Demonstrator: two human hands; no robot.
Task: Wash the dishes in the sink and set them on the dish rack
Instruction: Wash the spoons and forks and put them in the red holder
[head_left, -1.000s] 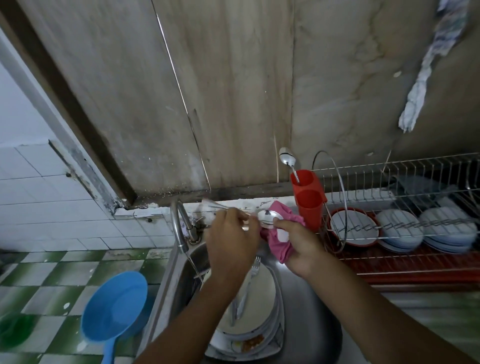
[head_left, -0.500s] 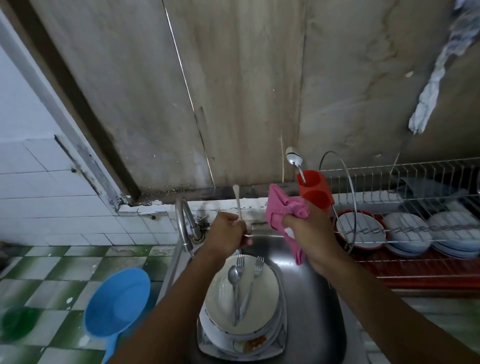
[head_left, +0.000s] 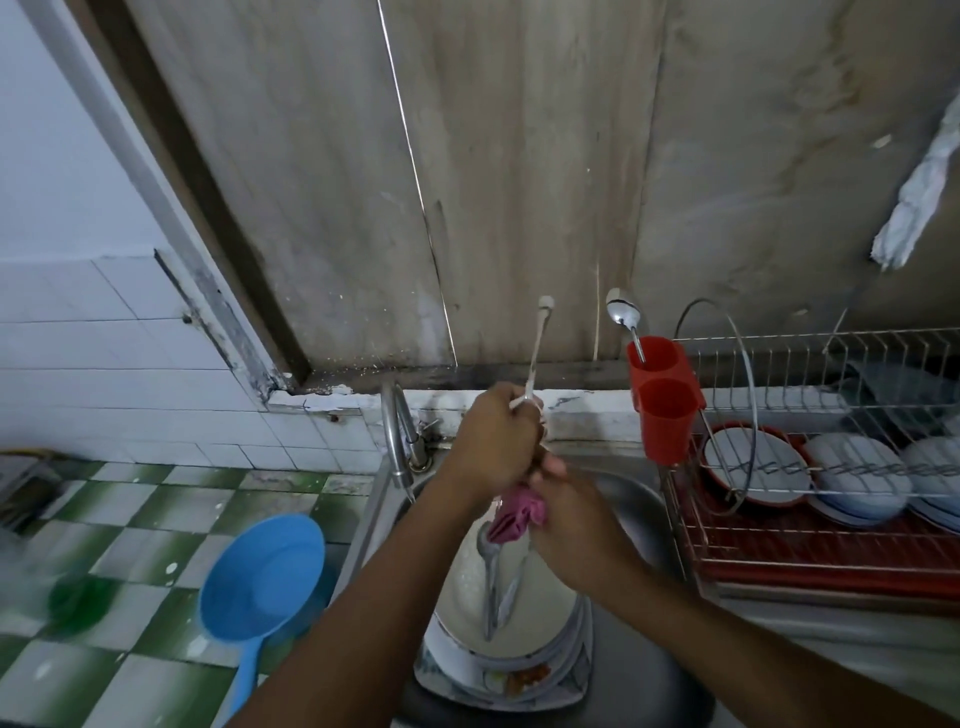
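My left hand (head_left: 493, 441) grips a soapy utensil (head_left: 537, 348) upright over the sink, handle end pointing up; its lower end is hidden by the hands. My right hand (head_left: 566, 509) holds a pink cloth (head_left: 517, 514) just below the left hand, touching it. In the steel sink (head_left: 634, 499) a stack of dirty plates (head_left: 519, 623) carries a spoon (head_left: 488, 571) and other cutlery. The wire dish rack (head_left: 831, 467) stands to the right with several white plates (head_left: 857, 475) in it.
A red cutlery holder (head_left: 665, 410) hangs on the rack's left end with a spoon (head_left: 623, 314) in it. The tap (head_left: 397, 436) curves over the sink's left rim. A blue dipper (head_left: 260, 587) lies on the green-and-white tiled floor to the left.
My right hand brought the pink cloth down and left from beside the red holder to just under my left hand. The left hand still holds the utensil upright.
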